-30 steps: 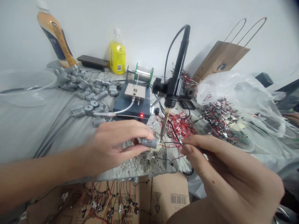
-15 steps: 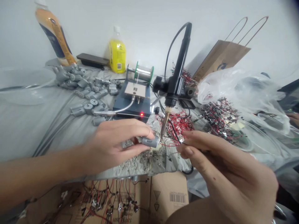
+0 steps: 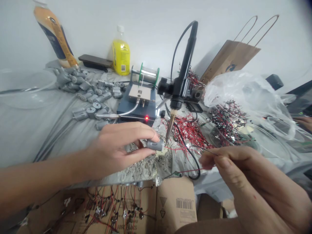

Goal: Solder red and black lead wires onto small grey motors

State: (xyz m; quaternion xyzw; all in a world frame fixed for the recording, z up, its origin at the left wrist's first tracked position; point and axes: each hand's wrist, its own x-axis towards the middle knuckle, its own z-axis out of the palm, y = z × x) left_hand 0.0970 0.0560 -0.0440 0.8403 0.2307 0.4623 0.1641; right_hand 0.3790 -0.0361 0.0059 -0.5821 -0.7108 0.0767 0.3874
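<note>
Between the thumb and fingers of my left hand (image 3: 122, 146) is a small grey motor (image 3: 155, 145), lying on its side with its end facing right. The tip of a soldering iron (image 3: 170, 128), held in a black stand, comes down right beside that end. My right hand (image 3: 234, 165) pinches thin wires to the right of the motor, with a dark wire at the fingertips. A red wire (image 3: 175, 149) runs rightward from near the motor's end. Whether it reaches my right fingers is unclear.
A blue solder feeder (image 3: 136, 109) with a red light stands behind my left hand. Grey motors (image 3: 91, 94) are piled left, red wires (image 3: 192, 133) right. Behind are a yellow bottle (image 3: 121, 57) and a paper bag (image 3: 226, 60). A cardboard box (image 3: 170, 201) sits below the table edge.
My right hand has moved right, away from the iron, with the dark wire at its fingertips. My left hand still holds the motor by the tip. More of the red wires shows.
</note>
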